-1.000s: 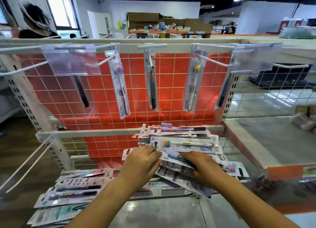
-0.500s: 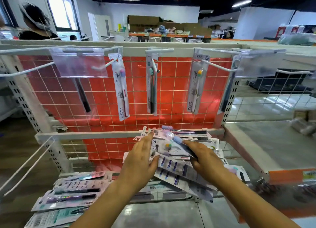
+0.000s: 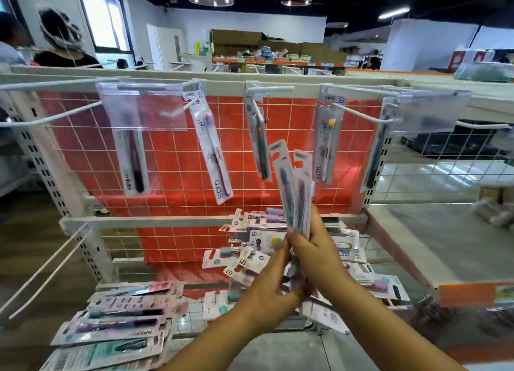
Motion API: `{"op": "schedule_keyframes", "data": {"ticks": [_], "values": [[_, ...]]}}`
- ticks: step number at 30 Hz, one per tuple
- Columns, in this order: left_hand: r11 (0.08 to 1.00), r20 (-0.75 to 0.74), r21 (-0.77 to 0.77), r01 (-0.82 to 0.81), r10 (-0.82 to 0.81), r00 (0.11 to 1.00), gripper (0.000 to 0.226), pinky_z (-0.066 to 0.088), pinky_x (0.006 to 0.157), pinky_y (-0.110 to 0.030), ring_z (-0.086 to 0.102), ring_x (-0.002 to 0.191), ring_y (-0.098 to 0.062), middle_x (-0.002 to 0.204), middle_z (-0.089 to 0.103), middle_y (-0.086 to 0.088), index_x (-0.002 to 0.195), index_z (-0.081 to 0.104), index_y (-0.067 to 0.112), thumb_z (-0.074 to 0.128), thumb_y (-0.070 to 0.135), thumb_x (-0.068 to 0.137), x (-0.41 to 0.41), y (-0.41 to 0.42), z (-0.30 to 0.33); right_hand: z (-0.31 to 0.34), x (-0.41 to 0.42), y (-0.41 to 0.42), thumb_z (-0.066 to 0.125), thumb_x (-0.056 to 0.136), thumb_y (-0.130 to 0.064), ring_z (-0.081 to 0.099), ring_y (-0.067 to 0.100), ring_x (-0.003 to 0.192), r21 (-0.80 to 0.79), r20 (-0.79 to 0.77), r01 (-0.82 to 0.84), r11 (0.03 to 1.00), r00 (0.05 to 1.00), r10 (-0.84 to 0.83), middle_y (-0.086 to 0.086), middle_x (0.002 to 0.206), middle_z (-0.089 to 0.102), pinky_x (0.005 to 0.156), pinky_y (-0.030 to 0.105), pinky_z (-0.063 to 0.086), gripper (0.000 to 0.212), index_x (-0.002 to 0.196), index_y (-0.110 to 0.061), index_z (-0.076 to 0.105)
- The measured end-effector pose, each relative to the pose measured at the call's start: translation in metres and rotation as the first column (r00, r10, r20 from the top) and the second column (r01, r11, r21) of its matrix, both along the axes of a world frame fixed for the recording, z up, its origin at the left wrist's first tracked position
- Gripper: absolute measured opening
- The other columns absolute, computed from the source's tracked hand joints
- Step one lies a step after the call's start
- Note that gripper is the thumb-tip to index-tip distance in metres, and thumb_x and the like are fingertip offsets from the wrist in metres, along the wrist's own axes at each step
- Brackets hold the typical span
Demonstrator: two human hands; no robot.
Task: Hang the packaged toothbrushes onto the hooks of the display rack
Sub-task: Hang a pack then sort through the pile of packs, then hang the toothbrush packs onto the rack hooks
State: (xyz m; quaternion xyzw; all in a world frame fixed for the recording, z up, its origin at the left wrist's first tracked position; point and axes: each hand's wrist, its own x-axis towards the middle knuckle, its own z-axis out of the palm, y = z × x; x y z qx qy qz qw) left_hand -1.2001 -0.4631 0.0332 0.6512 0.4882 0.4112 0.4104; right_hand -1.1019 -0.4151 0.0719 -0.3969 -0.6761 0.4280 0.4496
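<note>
My left hand and my right hand together grip a small bunch of packaged toothbrushes, held upright in front of the red grid rack. Their hang tabs point up, below the hooks. Several packaged toothbrushes hang on white hooks along the top bar: one at the left, one with a pink brush, a green one and a yellow one. A loose pile of packages lies on the shelf behind my hands.
Another stack of packages lies at the lower left. Long bare white hooks jut out at the left. Clear price tag holders hang on the hook ends. An orange-edged shelf stands at the right. A person stands behind the rack.
Both hands have lifted a few packages off the pile and turned them upright, raising them towards the hooks. The camera view has tilted slightly.
</note>
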Motion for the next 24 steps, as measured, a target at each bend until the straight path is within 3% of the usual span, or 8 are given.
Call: {"op": "schedule_keyframes", "data": {"ticks": [3, 7, 10, 13, 15, 17, 21, 24], "values": [[0.997, 0.139, -0.076, 0.016, -0.005, 0.99, 0.07, 0.046, 0.097, -0.022, 0.05, 0.115, 0.005, 0.129, 0.044, 0.022, 0.136, 0.02, 0.04, 0.053, 0.0, 0.09, 0.004, 0.0, -0.001, 0.002, -0.005, -0.004, 0.05, 0.092, -0.003, 0.056, 0.007, 0.097, -0.196, -0.139, -0.044, 0.98, 0.99, 0.016, -0.007, 0.12, 0.056, 0.072, 0.02, 0.045, 0.055, 0.129, -0.041, 0.038], [0.986, 0.211, -0.168, 0.005, 0.031, 0.977, 0.069, 0.046, 0.1, -0.04, 0.046, 0.127, -0.02, 0.135, 0.048, 0.001, 0.142, 0.025, 0.026, 0.055, -0.001, 0.087, 0.0, -0.001, -0.002, 0.0, -0.008, -0.006, 0.07, 0.078, -0.01, 0.055, 0.012, 0.102, -0.313, -0.276, -0.123, 0.942, 0.961, 0.034, -0.01, 0.113, 0.057, 0.077, 0.027, 0.043, 0.059, 0.114, -0.045, 0.041], [0.981, 0.233, -0.195, -0.012, 0.058, 0.971, 0.066, 0.048, 0.097, -0.039, 0.054, 0.119, -0.019, 0.126, 0.057, 0.001, 0.14, 0.029, 0.027, 0.058, -0.001, 0.088, -0.006, -0.002, -0.002, -0.001, -0.009, -0.006, 0.076, 0.063, -0.018, 0.059, 0.017, 0.105, -0.372, -0.429, -0.226, 0.9, 0.902, 0.05, -0.002, 0.115, 0.061, 0.086, 0.034, 0.044, 0.067, 0.122, -0.033, 0.049], [0.98, 0.271, -0.198, -0.025, 0.079, 0.959, 0.057, 0.052, 0.09, -0.031, 0.061, 0.107, -0.013, 0.114, 0.061, 0.007, 0.133, 0.036, 0.029, 0.054, -0.004, 0.089, -0.013, -0.005, 0.0, -0.004, -0.009, -0.002, 0.063, 0.073, 0.001, 0.067, 0.015, 0.092, -0.368, -0.6, -0.338, 0.866, 0.798, 0.057, 0.003, 0.103, 0.068, 0.073, 0.027, 0.05, 0.053, 0.123, -0.018, 0.054], [0.979, 0.278, -0.201, -0.045, 0.101, 0.955, 0.05, 0.054, 0.087, -0.029, 0.063, 0.104, -0.014, 0.112, 0.063, 0.005, 0.122, 0.043, 0.031, 0.053, -0.005, 0.089, -0.018, -0.006, 0.002, -0.006, -0.007, -0.002, 0.043, 0.079, 0.017, 0.068, 0.014, 0.085, -0.366, -0.617, -0.378, 0.85, 0.783, 0.082, 0.0, 0.093, 0.071, 0.067, 0.026, 0.051, 0.051, 0.117, -0.014, 0.057], [0.976, 0.311, -0.21, -0.057, 0.122, 0.942, 0.046, 0.054, 0.085, -0.029, 0.064, 0.1, -0.014, 0.109, 0.066, 0.0, 0.116, 0.046, 0.029, 0.052, -0.008, 0.088, -0.023, -0.007, 0.003, -0.01, -0.005, -0.002, 0.035, 0.078, 0.026, 0.07, 0.01, 0.083, -0.351, -0.583, -0.378, 0.857, 0.804, 0.116, -0.004, 0.09, 0.072, 0.062, 0.022, 0.054, 0.056, 0.109, -0.015, 0.059], [0.979, 0.386, -0.2, -0.041, 0.117, 0.915, 0.043, 0.053, 0.087, -0.029, 0.064, 0.105, -0.016, 0.108, 0.07, 0.001, 0.116, 0.051, 0.02, 0.055, -0.01, 0.086, -0.032, -0.011, 0.001, -0.017, -0.001, 0.001, 0.048, 0.076, 0.026, 0.066, 0.007, 0.094, -0.361, -0.519, -0.317, 0.877, 0.85, 0.093, -0.004, 0.109, 0.068, 0.067, 0.02, 0.054, 0.057, 0.105, -0.022, 0.06], [0.979, 0.442, -0.206, -0.014, 0.106, 0.891, 0.041, 0.053, 0.081, -0.028, 0.066, 0.102, -0.02, 0.106, 0.071, -0.005, 0.117, 0.052, 0.015, 0.057, -0.01, 0.084, -0.035, -0.013, -0.003, -0.024, 0.004, 0.005, 0.055, 0.073, 0.022, 0.067, 0.015, 0.094, -0.4, -0.496, -0.286, 0.871, 0.866, 0.056, 0.001, 0.104, 0.071, 0.072, 0.024, 0.055, 0.055, 0.109, -0.02, 0.059]]}}
